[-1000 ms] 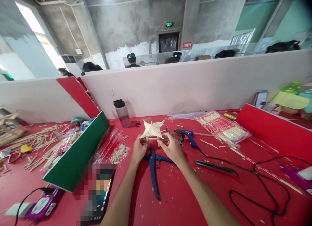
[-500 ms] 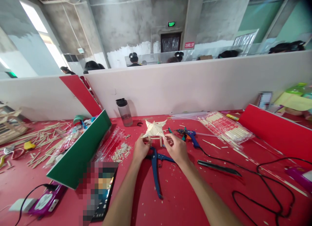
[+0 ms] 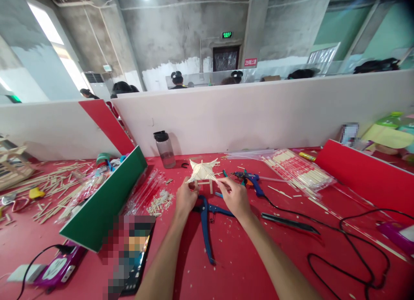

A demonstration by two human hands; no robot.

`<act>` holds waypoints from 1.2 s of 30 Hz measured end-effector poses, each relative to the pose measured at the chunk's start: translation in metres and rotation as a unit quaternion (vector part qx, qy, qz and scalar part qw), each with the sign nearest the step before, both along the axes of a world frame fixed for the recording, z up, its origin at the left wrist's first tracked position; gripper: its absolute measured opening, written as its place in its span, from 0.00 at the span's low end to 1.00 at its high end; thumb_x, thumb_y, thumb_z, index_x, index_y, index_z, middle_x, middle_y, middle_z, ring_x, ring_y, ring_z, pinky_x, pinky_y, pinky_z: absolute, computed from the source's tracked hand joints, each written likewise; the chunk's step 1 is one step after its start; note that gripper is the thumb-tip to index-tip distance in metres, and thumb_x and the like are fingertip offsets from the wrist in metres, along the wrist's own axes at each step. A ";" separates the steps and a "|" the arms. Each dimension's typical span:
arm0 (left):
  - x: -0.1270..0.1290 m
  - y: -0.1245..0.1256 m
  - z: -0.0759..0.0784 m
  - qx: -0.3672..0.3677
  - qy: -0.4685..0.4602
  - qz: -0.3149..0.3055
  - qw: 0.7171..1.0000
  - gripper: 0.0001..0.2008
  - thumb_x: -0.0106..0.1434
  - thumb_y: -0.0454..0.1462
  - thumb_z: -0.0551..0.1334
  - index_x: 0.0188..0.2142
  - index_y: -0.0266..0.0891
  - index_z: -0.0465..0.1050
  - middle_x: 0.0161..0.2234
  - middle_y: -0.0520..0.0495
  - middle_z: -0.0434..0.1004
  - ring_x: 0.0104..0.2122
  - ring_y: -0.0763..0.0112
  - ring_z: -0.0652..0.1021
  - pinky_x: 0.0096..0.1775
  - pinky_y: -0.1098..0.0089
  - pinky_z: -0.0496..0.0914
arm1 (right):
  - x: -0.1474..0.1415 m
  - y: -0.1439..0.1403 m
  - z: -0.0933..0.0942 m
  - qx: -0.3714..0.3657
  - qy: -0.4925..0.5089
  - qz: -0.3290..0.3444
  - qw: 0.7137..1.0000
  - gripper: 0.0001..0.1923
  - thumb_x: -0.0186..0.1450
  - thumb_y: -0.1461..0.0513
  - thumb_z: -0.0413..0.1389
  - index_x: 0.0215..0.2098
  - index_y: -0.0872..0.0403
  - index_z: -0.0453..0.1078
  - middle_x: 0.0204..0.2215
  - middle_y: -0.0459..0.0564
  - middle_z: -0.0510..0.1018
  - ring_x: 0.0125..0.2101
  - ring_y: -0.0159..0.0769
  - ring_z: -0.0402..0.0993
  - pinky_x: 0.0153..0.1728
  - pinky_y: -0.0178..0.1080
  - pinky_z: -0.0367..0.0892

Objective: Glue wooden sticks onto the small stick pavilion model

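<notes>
A small pavilion model (image 3: 202, 172) made of thin wooden sticks, with a pointed four-cornered roof on short legs, is between my two hands. My left hand (image 3: 186, 198) is closed on its near left corner, the fingertips partly hidden. At the near right roof corner, my right hand (image 3: 235, 197) pinches the tip between thumb and finger. Just below the model lie blue-handled cutters (image 3: 205, 231), spread on the red table (image 3: 223, 270). A blue glue gun (image 3: 255, 183) rests to the right of my right hand.
Left of the hands are a pile of stick scraps (image 3: 161, 202), a green board (image 3: 106, 201) and a tablet (image 3: 139, 257). A water bottle (image 3: 164, 150) stands by the white partition (image 3: 258, 114). Rightward lie a black-handled knife (image 3: 291, 223), bagged sticks (image 3: 299, 170) and a looping black cable (image 3: 355, 237).
The model has turned slightly and shifted a little to the left, its right side swinging away from my right fingers. Both hands keep their grip with little movement.
</notes>
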State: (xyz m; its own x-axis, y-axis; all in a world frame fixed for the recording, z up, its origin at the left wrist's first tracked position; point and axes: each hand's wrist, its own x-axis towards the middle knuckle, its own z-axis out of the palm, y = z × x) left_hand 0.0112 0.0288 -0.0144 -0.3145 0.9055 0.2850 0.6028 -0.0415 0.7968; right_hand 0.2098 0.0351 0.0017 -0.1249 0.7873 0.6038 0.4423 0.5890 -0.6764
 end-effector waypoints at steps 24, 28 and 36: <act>0.000 -0.015 0.016 -0.019 0.092 -0.017 0.995 0.07 0.63 0.36 0.60 0.33 0.40 0.77 0.31 0.42 0.82 0.33 0.58 0.79 0.35 0.68 0.62 | -0.004 -0.001 0.002 -0.042 0.063 0.060 0.995 0.11 0.71 0.54 0.52 0.39 0.49 0.74 0.32 0.50 0.82 0.32 0.42 0.81 0.35 0.37 0.74; 0.000 -0.016 0.016 -0.024 0.102 -0.017 0.994 0.08 0.65 0.38 0.59 0.35 0.40 0.78 0.32 0.42 0.83 0.33 0.58 0.80 0.35 0.69 0.62 | -0.004 -0.003 0.006 -0.046 0.084 0.072 0.993 0.10 0.70 0.54 0.53 0.37 0.50 0.72 0.30 0.49 0.81 0.31 0.40 0.81 0.33 0.36 0.74; -0.004 -0.014 0.014 -0.044 0.120 -0.019 0.992 0.11 0.67 0.40 0.57 0.38 0.39 0.78 0.34 0.42 0.84 0.34 0.62 0.80 0.35 0.70 0.63 | -0.003 -0.002 0.008 -0.035 0.081 0.076 0.993 0.11 0.70 0.54 0.53 0.36 0.51 0.71 0.29 0.49 0.81 0.31 0.39 0.80 0.33 0.35 0.73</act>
State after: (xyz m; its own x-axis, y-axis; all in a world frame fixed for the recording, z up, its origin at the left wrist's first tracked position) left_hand 0.0074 0.0146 -0.0008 -0.2117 0.9400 0.2677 0.7754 -0.0052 0.6315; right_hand 0.2070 0.0327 0.0095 -0.1508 0.8074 0.5704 0.2336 0.5897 -0.7731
